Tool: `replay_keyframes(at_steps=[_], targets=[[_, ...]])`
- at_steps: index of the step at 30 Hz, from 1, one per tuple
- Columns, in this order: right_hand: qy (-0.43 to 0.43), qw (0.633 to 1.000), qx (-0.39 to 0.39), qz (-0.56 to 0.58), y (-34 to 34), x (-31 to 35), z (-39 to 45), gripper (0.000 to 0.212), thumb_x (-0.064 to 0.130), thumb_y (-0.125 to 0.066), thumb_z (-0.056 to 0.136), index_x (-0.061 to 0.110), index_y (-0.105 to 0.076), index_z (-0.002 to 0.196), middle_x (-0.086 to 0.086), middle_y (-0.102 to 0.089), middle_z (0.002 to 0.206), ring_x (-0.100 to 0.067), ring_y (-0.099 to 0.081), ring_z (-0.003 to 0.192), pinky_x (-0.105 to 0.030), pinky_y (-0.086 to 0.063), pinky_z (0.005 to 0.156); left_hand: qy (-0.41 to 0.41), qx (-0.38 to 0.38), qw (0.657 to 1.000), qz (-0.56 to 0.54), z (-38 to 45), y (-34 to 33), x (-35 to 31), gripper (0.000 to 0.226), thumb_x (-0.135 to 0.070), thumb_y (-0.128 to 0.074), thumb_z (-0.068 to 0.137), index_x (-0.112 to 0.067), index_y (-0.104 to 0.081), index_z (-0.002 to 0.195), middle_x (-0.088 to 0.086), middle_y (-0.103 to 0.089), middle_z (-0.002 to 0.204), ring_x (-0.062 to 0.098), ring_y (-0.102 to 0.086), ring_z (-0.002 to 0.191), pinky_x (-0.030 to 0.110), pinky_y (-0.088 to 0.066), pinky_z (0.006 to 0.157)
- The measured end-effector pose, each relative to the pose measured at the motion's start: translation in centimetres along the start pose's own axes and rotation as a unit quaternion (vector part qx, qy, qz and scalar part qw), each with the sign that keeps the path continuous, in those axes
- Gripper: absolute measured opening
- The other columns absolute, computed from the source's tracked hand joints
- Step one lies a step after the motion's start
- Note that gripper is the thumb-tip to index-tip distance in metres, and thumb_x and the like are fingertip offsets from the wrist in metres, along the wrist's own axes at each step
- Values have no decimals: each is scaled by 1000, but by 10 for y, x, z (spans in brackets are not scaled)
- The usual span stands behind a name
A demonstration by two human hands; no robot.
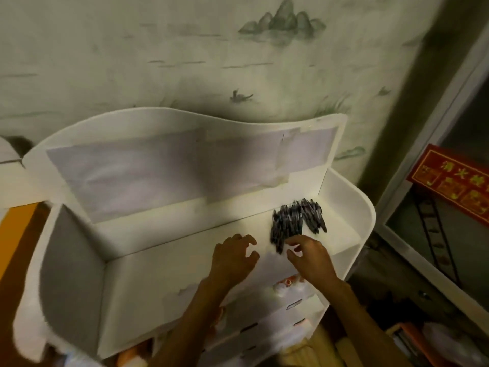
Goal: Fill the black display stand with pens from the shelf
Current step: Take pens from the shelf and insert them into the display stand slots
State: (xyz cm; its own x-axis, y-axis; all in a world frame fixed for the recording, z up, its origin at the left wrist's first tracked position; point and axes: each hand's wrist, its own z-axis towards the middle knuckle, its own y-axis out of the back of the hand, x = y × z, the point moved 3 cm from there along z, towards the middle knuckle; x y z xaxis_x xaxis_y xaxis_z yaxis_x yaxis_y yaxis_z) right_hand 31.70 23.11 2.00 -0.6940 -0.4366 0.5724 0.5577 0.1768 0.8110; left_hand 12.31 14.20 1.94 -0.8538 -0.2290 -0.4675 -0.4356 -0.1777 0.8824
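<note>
Right hand [311, 256] reaches the black pens [296, 221] piled right of centre on the white shelf [185, 229], fingers loosely curled at their near ends; left hand [234, 256] hovers beside, fingers spread, holding nothing.

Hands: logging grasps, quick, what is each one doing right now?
Left hand: open, fingers loosely curled, holding nothing.
Right hand: at the near end of the pens; grip cannot be told.

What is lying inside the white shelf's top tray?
A pile of dark pens lies at the right end of the white shelf tray. The right hand covers the pile's near edge; the left hand hovers beside it.
</note>
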Motion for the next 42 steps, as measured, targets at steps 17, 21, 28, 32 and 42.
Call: replay_keyframes(at_steps=[17,21,28,32,42], targets=[[75,989,103,81,13,-91,128,26,12,-69,90,15,-71,115,-3,-70,110,-14,-64,98,-30,-54,93,198,-14,980,7,115,-97,-33,39,-57,-53,92,-28,-65,115,-5,-65,109,15,-61,98,32,-49,81],[78,985,132,84,7,-102,136,26,15,-68,91,18,-70,117,-1,-69,113,-10,-62,98,-18,-49,89,211,-6,977,40,131,-111,-36,44,-62,-54,87,-26,-63,111,-1,-60,108,18,-57,97,35,-50,81],[101,981,138,91,7,-111,148,26,11,-67,90,17,-71,115,1,-69,112,-7,-61,96,-11,-45,86,229,-8,970,82,142,-112,-40,49,-69,-56,75,-21,-56,85,-2,-55,87,19,-57,82,32,-45,69],[108,980,137,95,8,-115,150,26,10,-66,91,17,-71,115,3,-69,112,-7,-61,97,-9,-44,85,273,-13,959,80,146,-112,-31,56,-60,-67,72,-17,-58,106,3,-60,107,21,-56,97,35,-45,79],[123,982,123,74,16,-127,149,24,14,-66,92,20,-71,115,5,-70,109,-2,-61,91,1,-41,74,284,51,953,94,155,-116,-26,48,-31,-58,89,-9,-46,130,10,-52,129,27,-52,117,37,-47,98]])
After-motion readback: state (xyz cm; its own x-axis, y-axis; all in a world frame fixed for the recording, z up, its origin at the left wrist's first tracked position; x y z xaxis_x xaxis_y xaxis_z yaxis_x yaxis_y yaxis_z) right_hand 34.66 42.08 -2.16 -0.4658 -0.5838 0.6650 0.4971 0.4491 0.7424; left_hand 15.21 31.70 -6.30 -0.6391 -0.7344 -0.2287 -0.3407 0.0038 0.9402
